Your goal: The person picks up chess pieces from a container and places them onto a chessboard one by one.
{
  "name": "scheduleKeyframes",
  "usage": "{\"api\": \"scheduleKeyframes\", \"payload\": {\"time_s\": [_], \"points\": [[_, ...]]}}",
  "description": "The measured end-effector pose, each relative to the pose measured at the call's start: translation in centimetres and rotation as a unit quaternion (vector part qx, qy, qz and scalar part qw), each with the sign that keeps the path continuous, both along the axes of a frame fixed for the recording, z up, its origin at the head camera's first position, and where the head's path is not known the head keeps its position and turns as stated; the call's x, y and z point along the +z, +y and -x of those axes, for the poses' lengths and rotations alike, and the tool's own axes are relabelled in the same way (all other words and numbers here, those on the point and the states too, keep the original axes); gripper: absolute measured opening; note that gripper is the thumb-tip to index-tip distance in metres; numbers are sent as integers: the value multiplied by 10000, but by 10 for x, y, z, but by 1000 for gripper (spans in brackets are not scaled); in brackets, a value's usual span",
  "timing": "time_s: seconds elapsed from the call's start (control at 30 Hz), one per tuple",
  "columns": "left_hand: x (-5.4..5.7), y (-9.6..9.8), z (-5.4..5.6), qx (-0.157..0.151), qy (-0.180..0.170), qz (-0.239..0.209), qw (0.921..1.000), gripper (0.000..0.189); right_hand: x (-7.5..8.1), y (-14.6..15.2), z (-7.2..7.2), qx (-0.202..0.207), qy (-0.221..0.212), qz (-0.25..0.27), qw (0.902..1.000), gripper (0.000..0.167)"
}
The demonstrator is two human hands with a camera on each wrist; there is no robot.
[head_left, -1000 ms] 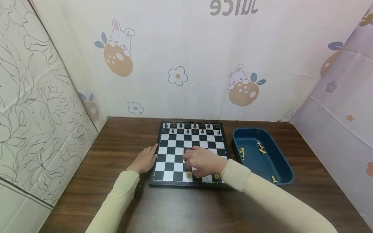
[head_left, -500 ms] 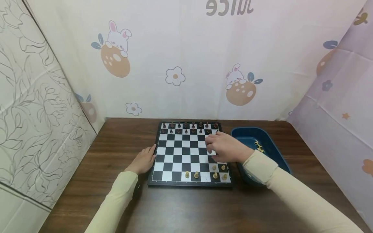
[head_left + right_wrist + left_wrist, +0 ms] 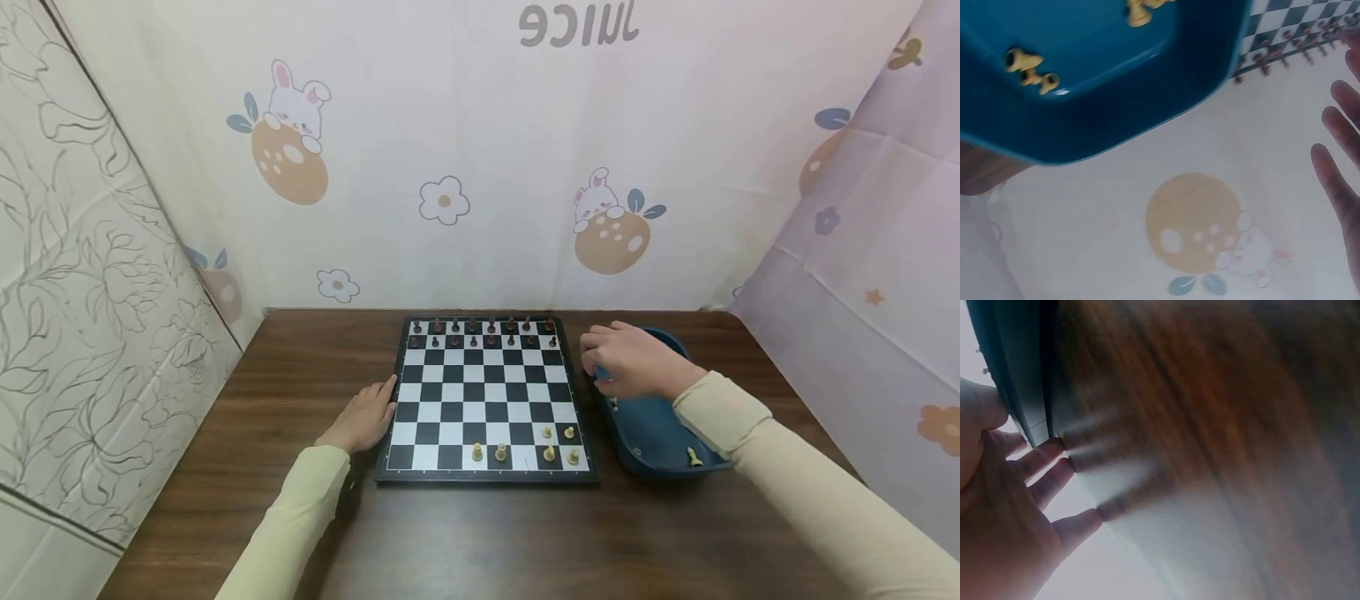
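While Touching a Chessboard (image 3: pixel 474 393) at Left, Hovering Over a Blue Tray (image 3: pixel 654 433) at Right

Resting with the left hand (image 3: pixel 363 415) against the dark left edge of the chessboard, with grip apart, shown in the left wrist view with fingers extended and spread and with fingertips down on the brown wooden counter (image 3: pixel 480 542). Reaching across the far left part of the blue tray with the right hand (image 3: pixel 628 358), with grip likewise apart, seen in the right wrist view with fingers extended and gaps between them. Hard to tell whether touching the tray's rim.

Lined up at the board's far side in two rows of eight: dark red pieces (image 3: pixel 473 342). Standing at the near side: six pale yellow pieces (image 3: pixel 501 452), four along the nearest row and two on the next row toward the right edge. Lying in the tray, just right of the board: loose yellow pieces (image 3: pixel 693 457), mostly tipped over, partly hidden in the head view by the right arm. Dressed in pale yellow sleeves (image 3: pixel 309 493). Backed at far side by a patterned curtain (image 3: pixel 510 125) with rabbits and flowers.
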State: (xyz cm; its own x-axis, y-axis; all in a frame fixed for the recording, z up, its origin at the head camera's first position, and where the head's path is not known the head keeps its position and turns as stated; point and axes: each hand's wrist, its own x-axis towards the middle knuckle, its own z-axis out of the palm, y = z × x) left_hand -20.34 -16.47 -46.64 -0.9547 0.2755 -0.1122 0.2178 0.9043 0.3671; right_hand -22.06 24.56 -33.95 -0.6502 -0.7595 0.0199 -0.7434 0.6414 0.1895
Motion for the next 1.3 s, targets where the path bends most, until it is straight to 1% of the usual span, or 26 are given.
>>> {"api": "scheduleKeyframes", "payload": {"time_s": [0.2, 0.5, 0.7, 1.0, 1.13, 1.3], "points": [[2, -1, 0, 23, -28, 18, 10000, 55, -4, 21, 8, -168, 68, -40, 9998, 12], [-1, -1, 1, 40, -1, -9, 10000, 55, -17, 40, 19, -380, -99, -49, 9992, 13], [-4, -1, 2, 0, 44, -50, 10000, 53, -34, 50, 26, -477, -324, -52, 9983, 14], [-6, 0, 1, 35, 50, -47, 10000, 54, -62, 65, 36, -693, -634, 43, 9956, 16], [-6, 0, 1, 41, 71, -39, 10000, 54, -70, 63, 37, -799, -738, 73, 9940, 15], [-5, -1, 1, 23, 85, -32, 10000, 54, -77, 58, 36, -965, -785, -52, 9922, 14]]}}
